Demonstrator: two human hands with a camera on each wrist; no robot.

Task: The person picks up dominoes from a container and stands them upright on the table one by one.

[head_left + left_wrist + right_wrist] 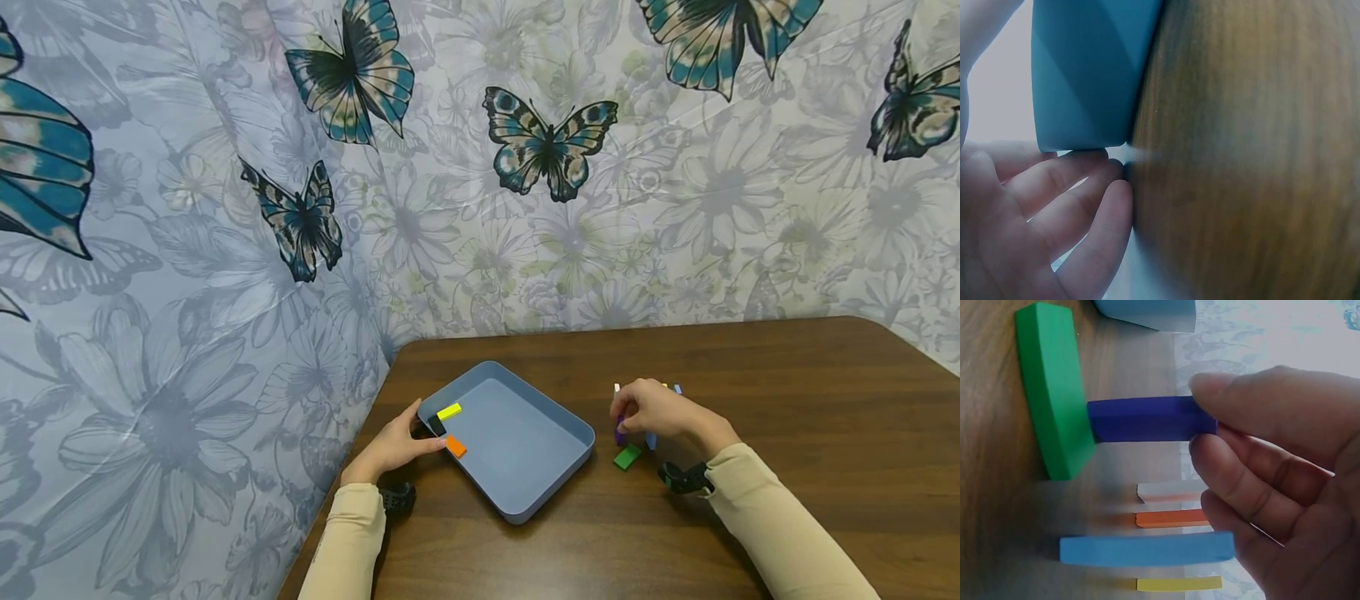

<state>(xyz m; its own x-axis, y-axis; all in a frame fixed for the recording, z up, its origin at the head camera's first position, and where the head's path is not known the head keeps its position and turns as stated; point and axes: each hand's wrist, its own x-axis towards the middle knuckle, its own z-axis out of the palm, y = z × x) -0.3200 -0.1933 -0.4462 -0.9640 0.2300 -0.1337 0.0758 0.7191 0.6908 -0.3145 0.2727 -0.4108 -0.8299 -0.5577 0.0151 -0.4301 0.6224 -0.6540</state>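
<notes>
My left hand grips the left side of a blue-grey tray, thumb at the rim; in the left wrist view its fingertips touch the tray's outer wall. Inside the tray, by that side, are yellow, black and orange blocks. To the right of the tray, my right hand pinches a purple block between thumb and finger near its top. The purple block stands upright beside a green block, which lies on the table.
Around the right hand, a light blue block, an orange block, a white block and a yellow block stand upright. The brown wooden table meets a butterfly-patterned wall covering at its back and left.
</notes>
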